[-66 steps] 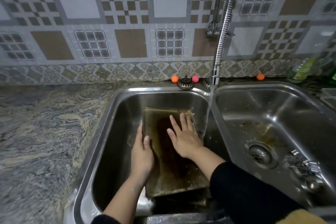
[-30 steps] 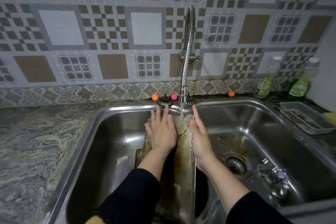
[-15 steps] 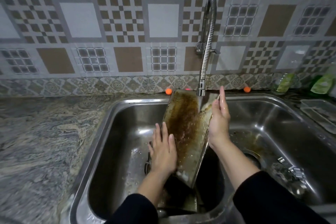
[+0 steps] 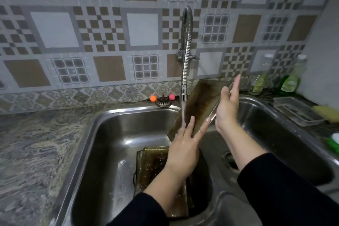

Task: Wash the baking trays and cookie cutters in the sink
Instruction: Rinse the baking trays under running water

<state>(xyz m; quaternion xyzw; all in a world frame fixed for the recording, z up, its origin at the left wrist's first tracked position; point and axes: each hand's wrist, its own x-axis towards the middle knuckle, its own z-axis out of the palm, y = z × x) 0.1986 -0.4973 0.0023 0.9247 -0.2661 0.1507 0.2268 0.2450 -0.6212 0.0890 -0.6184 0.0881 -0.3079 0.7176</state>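
Note:
A stained brown baking tray (image 4: 200,101) is tilted up on end over the divider of the double sink (image 4: 128,113), right beside the faucet nozzle (image 4: 184,95). My right hand (image 4: 227,110) grips its right edge, thumb over the front and fingers straight up behind it. My left hand (image 4: 183,150) presses straight fingers on the tray's lower face, where the running water lands. A second dirty baking tray (image 4: 152,165) lies flat in the left basin, partly under my left arm. No cookie cutters show; my right sleeve covers part of the right basin.
The right basin's drain (image 4: 229,159) shows beside my right forearm. A clear plastic container (image 4: 297,110), a yellow sponge (image 4: 326,113) and green soap bottles (image 4: 290,83) stand at the right. A strainer cap (image 4: 163,101) sits between an orange ball (image 4: 153,98) and a pink ball (image 4: 171,97). Marbled counter (image 4: 36,152) on the left.
The top tray went from lying flat in the left basin to standing tilted, raised and shifted right beside the faucet. My right hand moved to its right edge; my left hand stayed on its face.

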